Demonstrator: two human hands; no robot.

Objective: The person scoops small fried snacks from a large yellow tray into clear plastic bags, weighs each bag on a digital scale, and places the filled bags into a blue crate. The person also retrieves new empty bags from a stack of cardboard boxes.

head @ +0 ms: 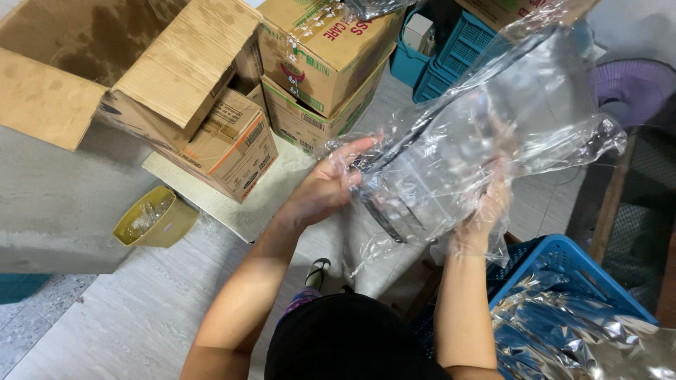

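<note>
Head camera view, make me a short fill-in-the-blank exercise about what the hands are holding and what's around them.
1. Both hands, left hand and right hand, hold a clear ____ bag.
2. The crate at lower right is coloured ____.
3. The small bin on the floor is ____.
4. The stacked boxes are made of ____.

Missing words: plastic; blue; yellow; cardboard

Brown cardboard boxes point(320, 67) with red and green print are stacked at top centre. An open box point(176, 77) leans at upper left, above a smaller orange-trimmed box point(236, 144). A clear plastic bag point(479, 134) is held mid-frame.
</note>
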